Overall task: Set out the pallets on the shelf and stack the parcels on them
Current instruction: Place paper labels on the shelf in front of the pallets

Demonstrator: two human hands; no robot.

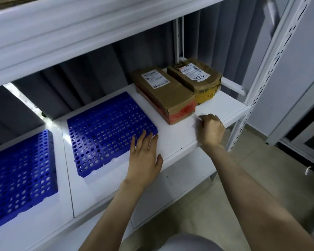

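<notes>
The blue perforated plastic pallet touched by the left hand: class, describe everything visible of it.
The blue perforated plastic pallet is a low, squarish grid of round holes, apparently rigid plastic. It lies flat and bare on the white shelf, between another blue pallet and a brown cardboard parcel, touching neither. The left hand rests straight fingers on its near right corner.

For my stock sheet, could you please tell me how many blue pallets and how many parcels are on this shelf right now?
Blue pallets: 2, the middle pallet and the left pallet.
Brown parcels: 2, the long parcel and the corner parcel.
Total: 4
</notes>
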